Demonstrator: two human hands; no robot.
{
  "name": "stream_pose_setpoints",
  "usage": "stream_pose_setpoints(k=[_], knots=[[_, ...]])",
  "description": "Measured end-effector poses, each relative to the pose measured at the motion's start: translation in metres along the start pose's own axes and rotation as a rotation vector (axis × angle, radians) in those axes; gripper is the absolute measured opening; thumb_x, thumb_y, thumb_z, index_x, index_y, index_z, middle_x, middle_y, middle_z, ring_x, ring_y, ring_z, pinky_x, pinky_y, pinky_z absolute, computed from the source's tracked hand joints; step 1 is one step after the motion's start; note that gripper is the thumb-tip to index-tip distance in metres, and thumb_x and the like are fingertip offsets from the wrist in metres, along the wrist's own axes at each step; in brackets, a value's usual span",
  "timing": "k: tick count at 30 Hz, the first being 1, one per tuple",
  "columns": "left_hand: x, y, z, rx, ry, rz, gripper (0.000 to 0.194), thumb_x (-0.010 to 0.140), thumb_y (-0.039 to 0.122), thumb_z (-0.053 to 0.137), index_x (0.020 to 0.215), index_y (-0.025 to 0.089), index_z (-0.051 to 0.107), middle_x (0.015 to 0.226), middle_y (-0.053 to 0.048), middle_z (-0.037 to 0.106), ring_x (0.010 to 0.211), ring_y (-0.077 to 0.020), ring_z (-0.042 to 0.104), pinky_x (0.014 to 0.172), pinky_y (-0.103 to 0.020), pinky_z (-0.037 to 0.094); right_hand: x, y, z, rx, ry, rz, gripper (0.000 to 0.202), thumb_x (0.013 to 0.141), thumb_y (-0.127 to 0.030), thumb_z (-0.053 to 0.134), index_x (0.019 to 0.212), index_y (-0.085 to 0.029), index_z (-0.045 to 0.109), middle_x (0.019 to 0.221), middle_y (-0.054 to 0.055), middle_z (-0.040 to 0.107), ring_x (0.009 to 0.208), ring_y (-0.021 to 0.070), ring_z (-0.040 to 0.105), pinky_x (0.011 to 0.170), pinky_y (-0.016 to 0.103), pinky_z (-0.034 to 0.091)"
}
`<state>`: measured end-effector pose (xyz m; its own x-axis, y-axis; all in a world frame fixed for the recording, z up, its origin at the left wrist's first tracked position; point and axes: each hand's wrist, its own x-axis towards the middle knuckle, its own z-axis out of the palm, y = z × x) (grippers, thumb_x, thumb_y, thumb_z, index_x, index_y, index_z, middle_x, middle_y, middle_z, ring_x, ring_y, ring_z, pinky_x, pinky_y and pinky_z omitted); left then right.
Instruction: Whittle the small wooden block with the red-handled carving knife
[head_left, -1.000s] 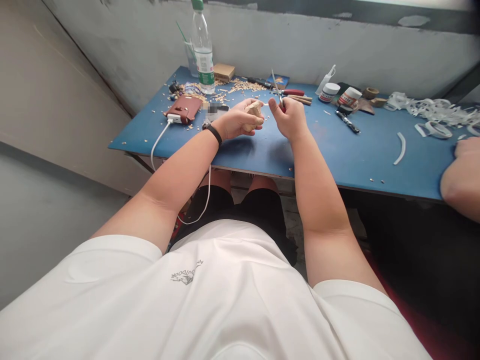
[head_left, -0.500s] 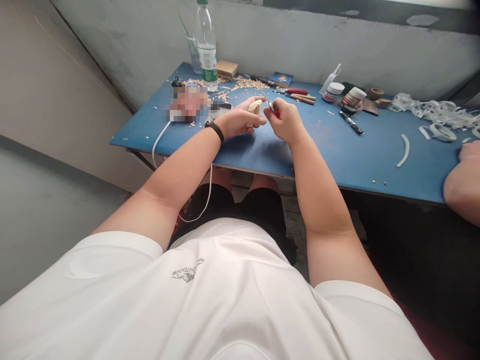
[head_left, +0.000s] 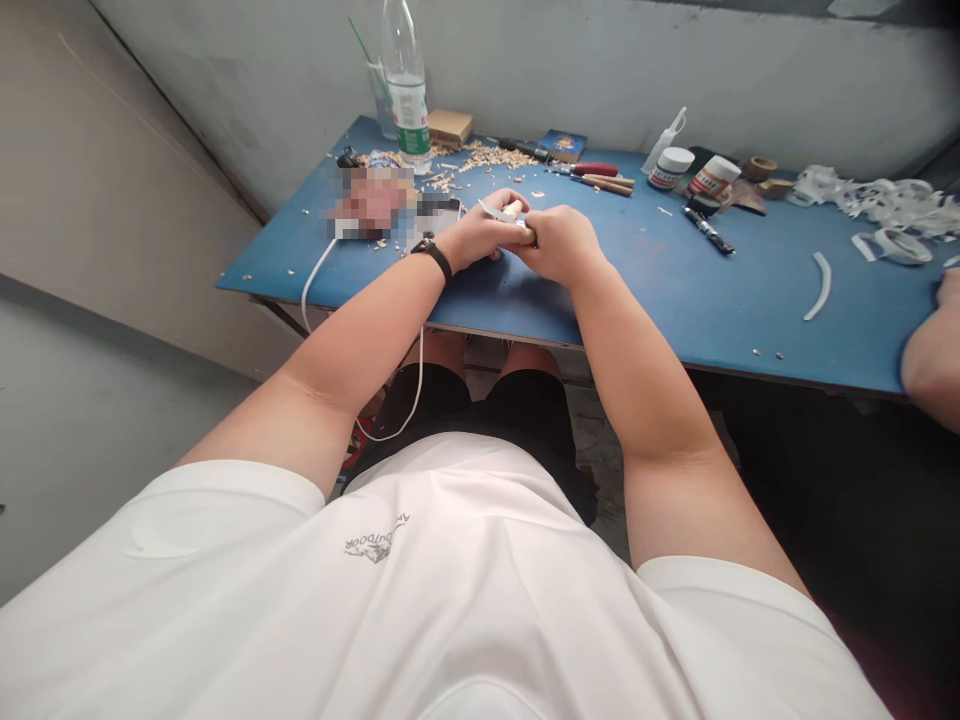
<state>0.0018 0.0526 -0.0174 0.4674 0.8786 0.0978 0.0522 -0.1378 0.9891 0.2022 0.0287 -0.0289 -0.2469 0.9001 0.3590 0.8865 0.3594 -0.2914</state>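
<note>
Above the blue table, my left hand (head_left: 478, 242) is closed around a small pale carved piece of wood (head_left: 514, 209). My right hand (head_left: 564, 243) is closed on a carving knife (head_left: 491, 211), its handle mostly hidden in the fingers. The bright blade points left and lies across the wood, as far as I can see. Both hands meet over the piece, and the fingers cover much of it. A black band (head_left: 433, 258) circles my left wrist.
Wood chips (head_left: 495, 157) lie scattered near a water bottle (head_left: 409, 110) and a wooden block (head_left: 450, 128). Red-handled and wooden-handled tools (head_left: 607, 184), white-lidded jars (head_left: 670, 168) and white strips (head_left: 892, 205) lie to the right. Another person's arm (head_left: 934, 350) rests at the right edge.
My right hand has moved left against my left hand, and the knife blade now shows over the wood. Earlier the hands were slightly apart. The view has shifted a little.
</note>
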Motion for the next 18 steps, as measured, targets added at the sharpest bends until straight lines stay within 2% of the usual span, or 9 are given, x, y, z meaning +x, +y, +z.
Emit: stream_pose_setpoints(k=[3, 5, 8, 12, 15, 18], knots=[[0.001, 0.000, 0.003, 0.017, 0.026, -0.001, 0.034, 0.087, 0.001, 0.089, 0.107, 0.026, 0.076, 0.088, 0.003, 0.065, 0.078, -0.0174, 0.053, 0.073, -0.038, 0.040, -0.001, -0.004, -0.002, -0.038, -0.014, -0.014, 0.023, 0.109, -0.048, 0.083, 0.105, -0.026, 0.089, 0.102, 0.018, 0.088, 0.109, 0.0459, 0.082, 0.093, 0.054, 0.059], [-0.001, 0.000, 0.004, 0.054, 0.027, 0.003, 0.032, 0.091, 0.000, 0.088, 0.106, 0.026, 0.075, 0.087, 0.003, 0.061, 0.078, -0.0173, 0.050, 0.075, -0.037, 0.041, -0.003, -0.009, -0.005, -0.104, -0.034, -0.007, 0.024, 0.112, -0.046, 0.080, 0.112, -0.025, 0.091, 0.109, 0.019, 0.090, 0.112, 0.0459, 0.084, 0.095, 0.053, 0.061], [-0.004, 0.001, 0.007, 0.104, 0.022, 0.000, 0.029, 0.098, -0.002, 0.080, 0.108, 0.024, 0.070, 0.087, 0.003, 0.055, 0.077, -0.0156, 0.046, 0.075, -0.036, 0.036, -0.007, -0.019, -0.010, -0.207, -0.062, 0.035, 0.028, 0.116, -0.043, 0.074, 0.122, -0.023, 0.093, 0.119, 0.020, 0.093, 0.118, 0.0440, 0.086, 0.098, 0.049, 0.062], [-0.007, 0.003, 0.010, 0.110, 0.055, -0.016, 0.032, 0.099, -0.001, 0.079, 0.108, 0.025, 0.064, 0.087, 0.004, 0.050, 0.078, -0.0156, 0.043, 0.074, -0.038, 0.030, -0.009, -0.030, -0.013, -0.264, -0.065, 0.121, 0.031, 0.120, -0.039, 0.073, 0.123, -0.016, 0.093, 0.126, 0.024, 0.094, 0.122, 0.0417, 0.086, 0.099, 0.045, 0.061], [-0.008, 0.005, 0.013, 0.093, 0.081, -0.035, 0.034, 0.097, -0.001, 0.079, 0.109, 0.026, 0.062, 0.085, 0.004, 0.049, 0.077, -0.0165, 0.041, 0.073, -0.039, 0.027, -0.008, -0.033, -0.011, -0.248, -0.063, 0.165, 0.037, 0.124, -0.043, 0.072, 0.123, -0.013, 0.093, 0.125, 0.025, 0.091, 0.128, 0.0431, 0.085, 0.102, 0.046, 0.061], [-0.009, 0.007, 0.016, 0.080, 0.120, -0.038, 0.032, 0.099, -0.001, 0.076, 0.107, 0.026, 0.059, 0.084, 0.005, 0.047, 0.079, -0.0158, 0.041, 0.075, -0.038, 0.028, -0.006, -0.031, -0.009, -0.247, -0.062, 0.221, 0.044, 0.125, -0.052, 0.070, 0.121, -0.015, 0.094, 0.124, 0.023, 0.089, 0.127, 0.0450, 0.086, 0.103, 0.050, 0.063]])
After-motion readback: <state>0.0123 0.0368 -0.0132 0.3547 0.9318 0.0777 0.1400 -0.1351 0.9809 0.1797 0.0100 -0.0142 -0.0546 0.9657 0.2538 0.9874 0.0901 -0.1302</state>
